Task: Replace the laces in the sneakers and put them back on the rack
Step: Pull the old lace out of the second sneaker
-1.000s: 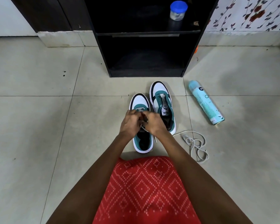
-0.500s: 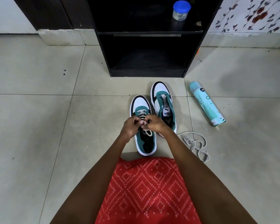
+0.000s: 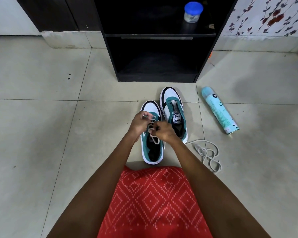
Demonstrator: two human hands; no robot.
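**Friend:** Where are we right now?

**Me:** Both hands are down over the near-left sneaker (image 3: 152, 154), which sits flat on the floor (image 3: 58, 134) with its toe pointing at the rack (image 3: 155, 78). My left hand (image 3: 139, 123) has its fingers curled and pinches the white lace (image 3: 155, 140) by the left row of eyelets. My right hand (image 3: 163, 133) pinches the same lace just right of the tongue. Which eyelet exactly, I can't tell, because my knuckles cover it.

**Friend:** How does that lace handle?

**Me:** Soft, limp cord, I'd say, with no stiffness except perhaps at the tip. I'd take it close to the end, thumb against forefinger, or it flops away from the hole. A slack loop of it lies over the shoe's opening, on the near side.

**Friend:** And the shoe itself?

**Me:** Light, I reckon, and likely to slide on smooth tile when I tug. It's better steadied by the side wall or heel than by the tongue, which just folds.

**Friend:** The other one?

**Me:** The second sneaker (image 3: 174, 114) stands right beside it, a bit farther and to the right, with bare eyelets. I take its lace to be the loose cord (image 3: 205, 157) tangled on the floor, near right. For the rack, I'd lift each shoe by the heel collar.

**Friend:** Anything else about?

**Me:** A spray can (image 3: 219, 112) lies on its side to the right, and a blue-lidded jar (image 3: 193, 12) sits up on the rack's shelf.
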